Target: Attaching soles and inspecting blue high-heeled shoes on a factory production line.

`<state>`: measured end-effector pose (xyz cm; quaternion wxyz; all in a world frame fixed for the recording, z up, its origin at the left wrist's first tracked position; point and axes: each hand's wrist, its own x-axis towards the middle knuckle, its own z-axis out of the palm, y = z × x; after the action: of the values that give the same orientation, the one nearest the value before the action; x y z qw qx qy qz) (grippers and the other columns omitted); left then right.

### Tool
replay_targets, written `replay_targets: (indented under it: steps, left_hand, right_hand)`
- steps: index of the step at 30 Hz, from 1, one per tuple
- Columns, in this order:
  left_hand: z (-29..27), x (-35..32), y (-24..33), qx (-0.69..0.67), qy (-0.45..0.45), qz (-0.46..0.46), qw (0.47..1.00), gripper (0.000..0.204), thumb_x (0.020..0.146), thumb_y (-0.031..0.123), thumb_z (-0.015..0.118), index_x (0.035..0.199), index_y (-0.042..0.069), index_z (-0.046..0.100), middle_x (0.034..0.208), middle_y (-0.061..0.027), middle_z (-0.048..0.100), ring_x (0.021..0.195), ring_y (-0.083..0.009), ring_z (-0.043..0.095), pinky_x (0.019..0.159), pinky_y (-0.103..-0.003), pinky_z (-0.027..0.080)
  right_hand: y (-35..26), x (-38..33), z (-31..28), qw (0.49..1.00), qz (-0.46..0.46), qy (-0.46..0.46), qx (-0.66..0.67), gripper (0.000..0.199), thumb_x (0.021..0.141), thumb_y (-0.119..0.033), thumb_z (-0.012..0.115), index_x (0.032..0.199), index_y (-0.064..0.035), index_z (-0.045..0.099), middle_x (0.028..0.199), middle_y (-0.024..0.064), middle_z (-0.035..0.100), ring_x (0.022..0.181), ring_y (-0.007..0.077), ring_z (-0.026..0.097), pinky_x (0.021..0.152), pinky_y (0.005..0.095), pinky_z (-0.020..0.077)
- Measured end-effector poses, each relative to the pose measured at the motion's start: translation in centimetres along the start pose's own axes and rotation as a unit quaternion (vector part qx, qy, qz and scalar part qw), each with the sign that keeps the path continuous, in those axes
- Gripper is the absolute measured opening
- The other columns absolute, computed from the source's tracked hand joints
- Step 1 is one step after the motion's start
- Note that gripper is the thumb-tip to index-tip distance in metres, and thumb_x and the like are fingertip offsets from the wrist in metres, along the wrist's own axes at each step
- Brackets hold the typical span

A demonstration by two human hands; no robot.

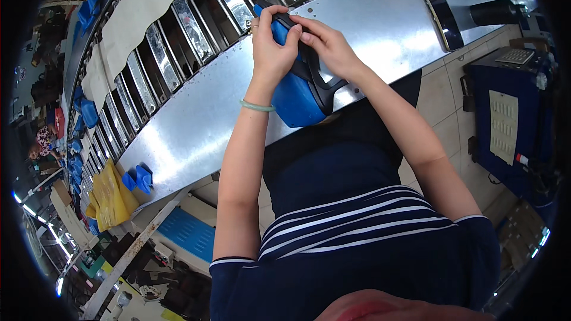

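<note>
A blue shoe last with a black strappy upper over it lies across the metal ledge, its thick blue end nearest my body. My left hand is wrapped round the far part, fingers over its left side and thumb pressed on top. My right hand grips the same part from the right, its thumb and fingertips closed on the black upper close to my left thumb. A loop of black strap stands out on the right side below my right hand. What lies under my fingers is hidden.
Beyond the ledge runs a slatted metal conveyor, partly covered by pale cloth. A phone lies at the right. Small blue pieces and a yellow plastic sheet are at the left. A dark blue machine stands at the right.
</note>
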<state>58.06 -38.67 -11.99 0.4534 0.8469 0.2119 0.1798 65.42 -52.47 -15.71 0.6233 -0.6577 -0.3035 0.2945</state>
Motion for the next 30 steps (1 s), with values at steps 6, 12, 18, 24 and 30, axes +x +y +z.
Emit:
replay_targets:
  steps: [6,12,18,24,30]
  left_hand:
    - [0.7,0.0,0.5,0.032,0.031,0.007,0.999,0.031,0.081,0.01,0.07,0.109,0.005,0.059,0.1,-0.0119,0.06,0.094,-0.0246,0.057,0.087,-0.034,0.045]
    - [1.8,0.6,0.7,0.044,0.056,0.002,0.997,0.029,0.081,0.01,0.069,0.108,0.005,0.058,0.098,-0.0122,0.059,0.092,-0.025,0.056,0.085,-0.034,0.044]
    - [1.9,0.4,0.9,0.034,0.059,-0.007,0.998,0.028,0.083,0.01,0.068,0.108,0.004,0.058,0.099,-0.0119,0.058,0.094,-0.0242,0.055,0.087,-0.033,0.043]
    - [0.5,0.6,-0.2,-0.103,-0.018,-0.058,0.993,0.031,0.097,0.024,0.057,0.124,0.008,0.06,0.112,-0.0086,0.055,0.104,-0.0186,0.051,0.096,-0.03,0.039]
    - [-0.1,0.9,-1.2,-0.152,-0.061,-0.087,0.983,0.039,0.105,0.031,0.041,0.134,0.012,0.057,0.122,-0.0079,0.053,0.115,-0.0167,0.047,0.104,-0.029,0.034]
  right_hand:
    - [-0.9,0.0,0.9,0.99,-0.069,0.036,-0.114,0.035,0.1,-0.01,0.047,0.134,-0.002,0.05,0.129,0.0223,0.057,0.116,0.0382,0.058,0.096,0.0411,0.0486]
    - [-0.6,0.6,0.2,0.992,-0.072,0.04,-0.095,0.034,0.099,-0.006,0.046,0.132,-0.0009,0.05,0.127,0.0217,0.057,0.113,0.0382,0.059,0.094,0.0422,0.0497]
    - [0.0,0.6,0.1,0.994,-0.071,0.039,-0.078,0.034,0.1,-0.009,0.047,0.133,-0.0037,0.052,0.13,0.0184,0.058,0.116,0.0361,0.058,0.097,0.0398,0.0478]
    - [1.0,0.6,-0.7,1.0,-0.01,0.0,0.007,0.038,0.102,-0.022,0.049,0.137,-0.0085,0.052,0.135,0.0131,0.057,0.125,0.0271,0.055,0.104,0.0361,0.0425]
    - [0.6,0.5,-1.2,0.999,0.02,-0.021,0.02,0.043,0.105,-0.028,0.044,0.144,-0.0107,0.047,0.143,0.0114,0.051,0.133,0.0224,0.046,0.111,0.033,0.0344]
